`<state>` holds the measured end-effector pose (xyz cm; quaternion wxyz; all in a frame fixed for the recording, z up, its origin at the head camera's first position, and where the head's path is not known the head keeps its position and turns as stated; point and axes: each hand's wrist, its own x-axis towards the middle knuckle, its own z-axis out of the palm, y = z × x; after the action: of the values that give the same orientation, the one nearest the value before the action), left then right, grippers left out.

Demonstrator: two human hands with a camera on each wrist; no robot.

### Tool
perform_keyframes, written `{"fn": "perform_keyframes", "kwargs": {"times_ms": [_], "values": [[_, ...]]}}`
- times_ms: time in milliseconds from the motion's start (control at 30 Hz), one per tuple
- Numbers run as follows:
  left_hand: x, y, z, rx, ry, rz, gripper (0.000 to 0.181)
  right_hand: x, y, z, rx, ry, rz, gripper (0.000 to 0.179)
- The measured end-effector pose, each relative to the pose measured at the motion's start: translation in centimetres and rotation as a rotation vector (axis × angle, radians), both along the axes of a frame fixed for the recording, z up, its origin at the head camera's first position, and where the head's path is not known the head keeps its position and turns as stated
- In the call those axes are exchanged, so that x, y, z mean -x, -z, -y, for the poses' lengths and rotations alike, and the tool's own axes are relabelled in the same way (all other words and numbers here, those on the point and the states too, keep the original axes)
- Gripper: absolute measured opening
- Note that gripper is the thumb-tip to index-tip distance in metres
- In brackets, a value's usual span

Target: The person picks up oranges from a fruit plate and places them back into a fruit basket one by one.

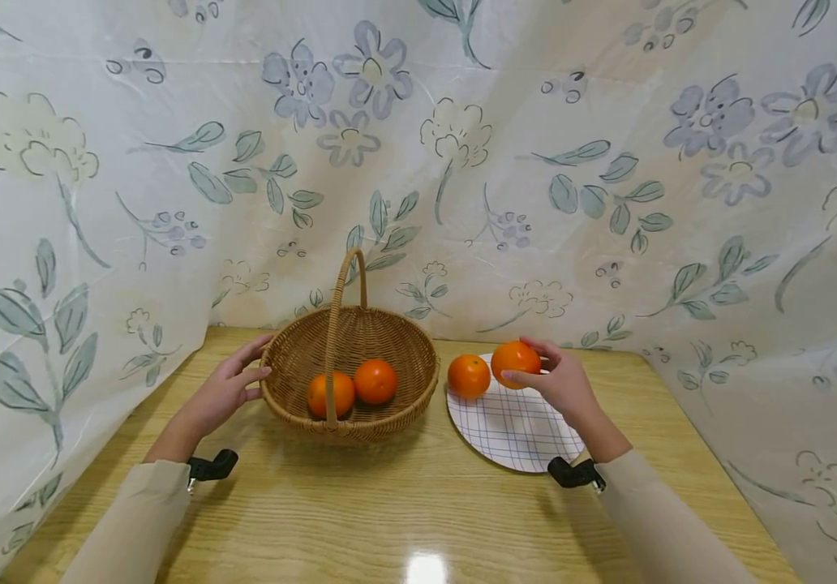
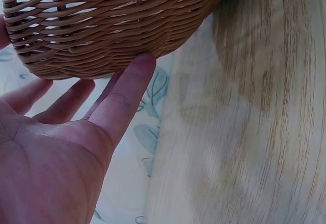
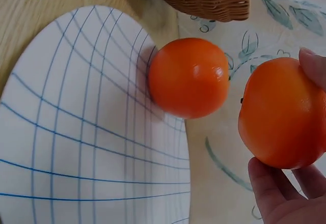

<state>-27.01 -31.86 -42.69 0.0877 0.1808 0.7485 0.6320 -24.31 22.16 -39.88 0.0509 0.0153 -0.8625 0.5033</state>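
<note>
At the pale wood table (image 1: 360, 519), a person in beige sleeves (image 1: 670, 511) has both hands busy. The right hand (image 1: 567, 388) grips an orange fruit (image 1: 512, 362), thumb on the near side and fingers round the back, holding it over the far part of a round plate (image 1: 517, 438); from the right wrist, this fruit shows apart from its neighbour. That second fruit (image 1: 469, 376) sits at the plate's left edge, on the side towards the basket. The plate is white, crossed with thin blue lines. Over to the left, the left hand (image 1: 220, 391) touches the side of a brown wicker basket (image 1: 389, 331), its fingers stretched out rather than curled; seen from the left wrist, the fingertips meet the outside of the weave. The basket stands upright, its tall handle (image 1: 334, 341) arching across the opening. Inside lie two more orange fruits, one (image 1: 375, 381) right of the handle and the other (image 1: 319, 394) partly hidden behind it. A black strap-on piece (image 1: 212, 465) shows at each wrist. Behind everything hangs a pale cloth (image 1: 455, 81) patterned with bluish flowers and green leaves.
</note>
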Motion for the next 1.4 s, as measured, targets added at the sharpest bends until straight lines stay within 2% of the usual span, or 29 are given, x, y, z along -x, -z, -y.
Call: {"fn": "perform_keyframes", "kwargs": {"times_ms": [333,767,1167,1400], "values": [[0.2,0.0,-0.7,0.008,-0.001,0.006,0.064,0.4,-2.4,1.6,0.044,-0.071,-0.013,0.079],[0.2,-0.1,-1.0,0.013,-0.034,0.003,0.063,2.3,-5.4,6.5,0.110,-0.176,-0.021,0.074],[0.4,0.1,-1.0,0.012,-0.034,-0.016,0.063,5.2,-5.9,10.2,0.113,-0.237,-0.028,0.069],[0.6,0.2,-1.0,0.017,-0.042,-0.023,0.063,6.9,-5.8,12.5,0.176,-0.279,-0.004,0.071]]}}
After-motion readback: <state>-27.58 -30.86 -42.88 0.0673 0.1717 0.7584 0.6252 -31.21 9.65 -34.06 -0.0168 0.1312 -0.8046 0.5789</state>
